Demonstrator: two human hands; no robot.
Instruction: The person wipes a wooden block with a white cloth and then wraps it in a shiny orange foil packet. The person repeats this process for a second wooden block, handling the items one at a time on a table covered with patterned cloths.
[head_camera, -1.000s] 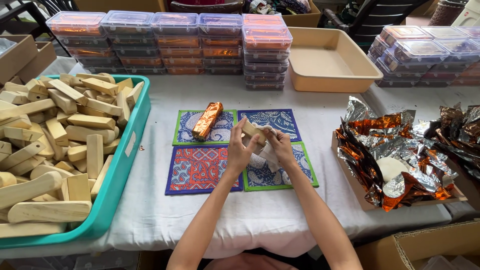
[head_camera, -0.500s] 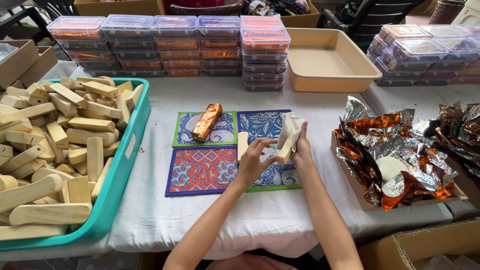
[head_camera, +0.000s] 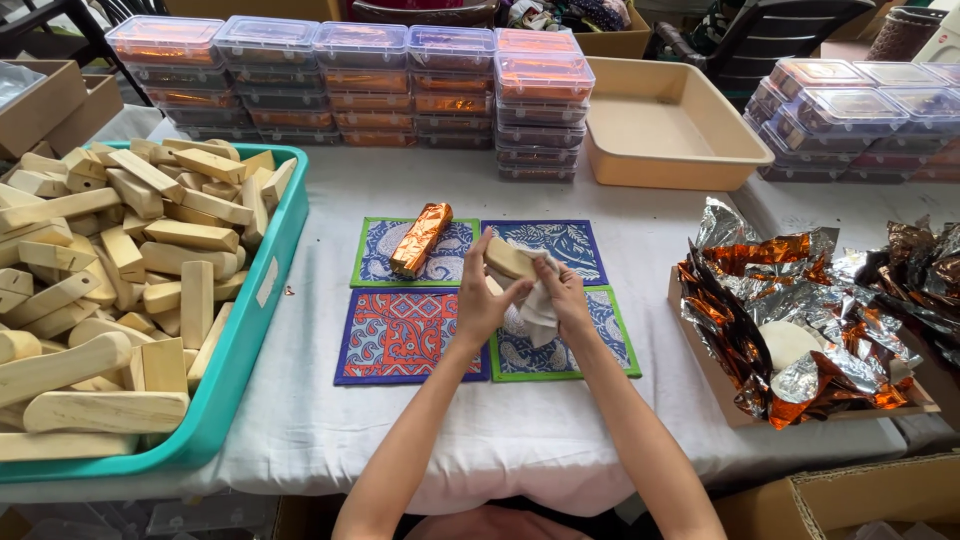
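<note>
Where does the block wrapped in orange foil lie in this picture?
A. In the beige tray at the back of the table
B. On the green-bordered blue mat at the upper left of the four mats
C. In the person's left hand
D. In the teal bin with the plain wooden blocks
B. The orange foil-wrapped block rests diagonally on the green-bordered blue mat, apart from both hands, which hold a bare wooden block and a white cloth.

Compared with half a second ago, right hand (head_camera: 562, 292) with white cloth (head_camera: 537, 300) is back against left hand (head_camera: 484, 300), both closed around the wooden block (head_camera: 507, 260) above the mats.
</note>
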